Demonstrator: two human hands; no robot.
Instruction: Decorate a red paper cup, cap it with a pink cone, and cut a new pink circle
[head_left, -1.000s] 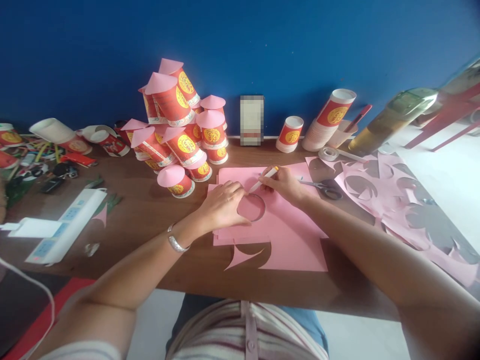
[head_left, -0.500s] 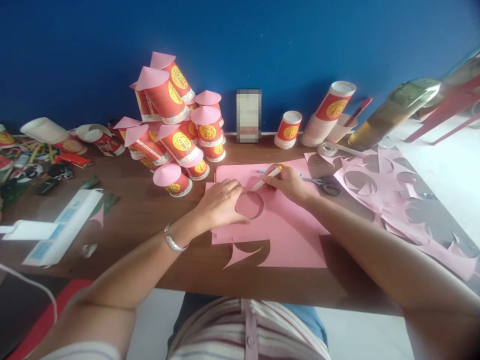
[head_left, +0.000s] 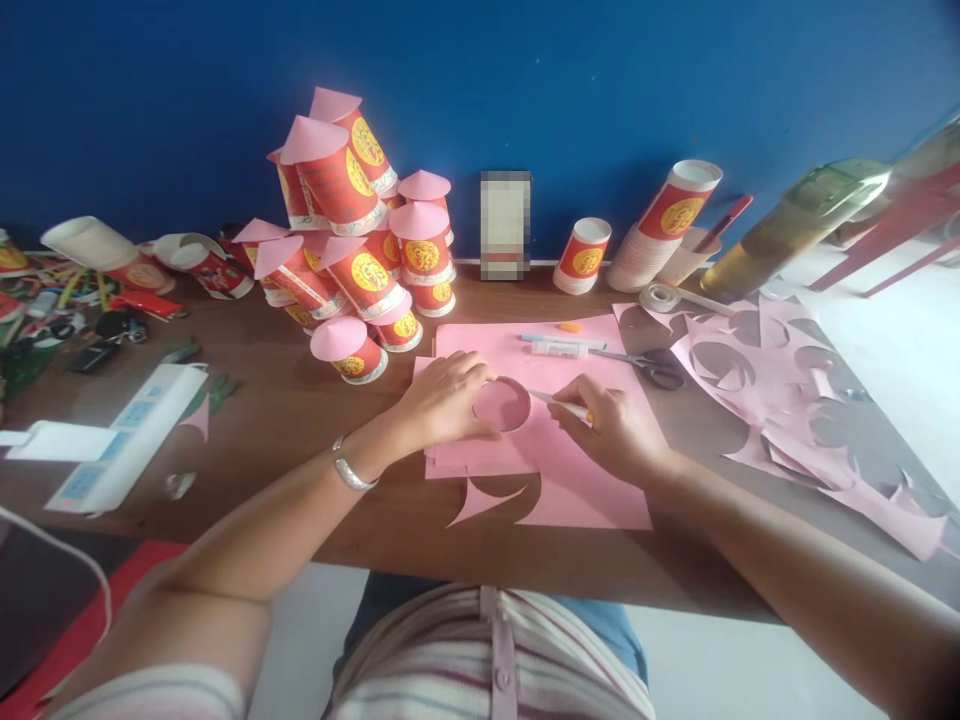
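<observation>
On the pink paper sheets [head_left: 585, 490], a thin round ring [head_left: 528, 408] lies flat. My left hand [head_left: 448, 400] grips the ring's left side, thumb in front and fingers behind. A white pen [head_left: 574, 409] with an orange end is pinched in my right hand [head_left: 619, 425], its tip by the ring's right edge. Behind my hands, a white glue stick [head_left: 559, 349], a slim blue pen [head_left: 536, 338] and an orange cap [head_left: 570, 327] rest on the paper. Scissors [head_left: 660, 372] lie across the sheet's right edge.
Red paper cups with pink cone tops [head_left: 367, 275] are stacked at back left. Further cups [head_left: 581, 258], a tape roll [head_left: 660, 297] and a bottle [head_left: 787, 230] stand at back right. Pink offcuts [head_left: 810, 440] cover the right side; a power strip [head_left: 135, 430] lies left.
My right hand has moved from behind the ring round to its right side, towards me, still with the pen. The glue stick and orange cap now show. My left hand keeps the ring.
</observation>
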